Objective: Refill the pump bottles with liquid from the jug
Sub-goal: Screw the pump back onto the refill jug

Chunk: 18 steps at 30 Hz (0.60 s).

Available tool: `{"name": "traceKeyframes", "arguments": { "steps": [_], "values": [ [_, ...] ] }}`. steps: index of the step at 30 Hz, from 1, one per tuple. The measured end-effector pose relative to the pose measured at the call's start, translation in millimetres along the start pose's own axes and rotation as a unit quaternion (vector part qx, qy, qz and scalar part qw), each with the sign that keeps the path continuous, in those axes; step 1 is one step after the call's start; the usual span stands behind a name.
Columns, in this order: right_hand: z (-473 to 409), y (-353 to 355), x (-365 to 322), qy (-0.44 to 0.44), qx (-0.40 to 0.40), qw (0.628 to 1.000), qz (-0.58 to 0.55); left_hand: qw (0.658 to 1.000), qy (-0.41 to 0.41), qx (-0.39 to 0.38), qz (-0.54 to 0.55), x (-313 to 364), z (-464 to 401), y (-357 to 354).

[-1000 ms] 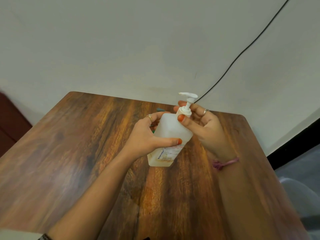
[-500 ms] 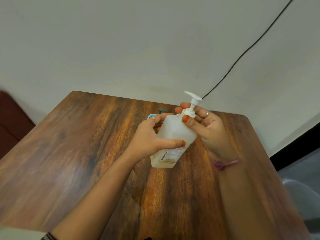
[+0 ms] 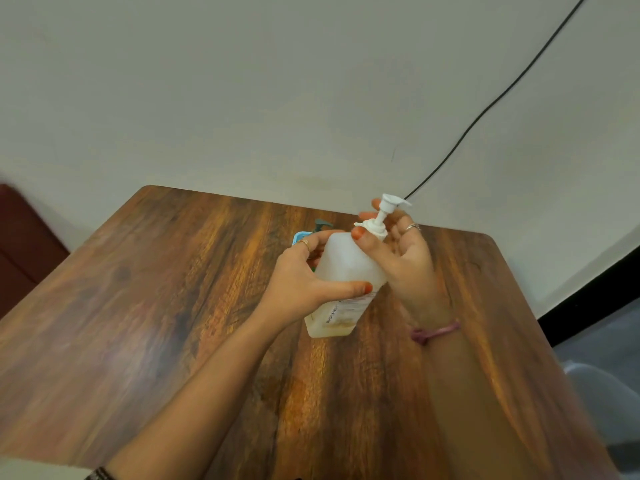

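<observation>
A: Our left hand [image 3: 298, 282] has its fingers wrapped round the body of the translucent pump bottle [image 3: 343, 282], which is tilted with its base just over the table [image 3: 138, 306].
B: Looks near-empty, so light; thin plastic, flexes if we squeeze.
A: Right hand [image 3: 405, 261] pinches the white pump collar [image 3: 372, 228]. Best turned there, not by the head. A second, teal-topped bottle [image 3: 320, 227] sits behind.

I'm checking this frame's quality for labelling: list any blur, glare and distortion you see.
Head view: wide-angle bowing curves the table edges; soft glare patches sit on the wood; slight blur softens the bottle label, pump head and the left hand; the right hand reads clearer.
</observation>
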State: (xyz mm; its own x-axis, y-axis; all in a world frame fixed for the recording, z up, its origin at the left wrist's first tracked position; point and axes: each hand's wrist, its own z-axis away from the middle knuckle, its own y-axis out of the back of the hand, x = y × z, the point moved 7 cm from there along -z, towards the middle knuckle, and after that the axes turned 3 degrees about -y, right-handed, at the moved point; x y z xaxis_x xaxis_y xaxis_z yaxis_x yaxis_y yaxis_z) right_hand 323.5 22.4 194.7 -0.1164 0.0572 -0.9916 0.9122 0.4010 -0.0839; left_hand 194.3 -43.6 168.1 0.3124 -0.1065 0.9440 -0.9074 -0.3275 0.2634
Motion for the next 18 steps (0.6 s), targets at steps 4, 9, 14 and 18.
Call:
{"name": "traceKeyframes", "arguments": {
  "steps": [4, 9, 14, 18],
  "values": [
    [7.2, -0.4, -7.6, -0.007, -0.161, 0.985, -0.059, 0.999, 0.001, -0.045, 0.010, 0.6, 0.7, -3.2],
    [3.2, 9.4, 0.1, 0.021, -0.009, 1.000, 0.012, 1.000, -0.006, -0.007, -0.007, -0.1, 2.0, -3.0],
    [12.2, 9.1, 9.5, 0.050, 0.157, 0.986, 0.019, 1.000, -0.005, 0.018, 0.004, 3.3, 5.8, -7.4],
    [5.6, 7.5, 6.9, 0.028, 0.091, 0.995, 0.018, 1.000, 0.007, -0.007, 0.027, 0.9, 7.4, -9.3]
  ]
}}
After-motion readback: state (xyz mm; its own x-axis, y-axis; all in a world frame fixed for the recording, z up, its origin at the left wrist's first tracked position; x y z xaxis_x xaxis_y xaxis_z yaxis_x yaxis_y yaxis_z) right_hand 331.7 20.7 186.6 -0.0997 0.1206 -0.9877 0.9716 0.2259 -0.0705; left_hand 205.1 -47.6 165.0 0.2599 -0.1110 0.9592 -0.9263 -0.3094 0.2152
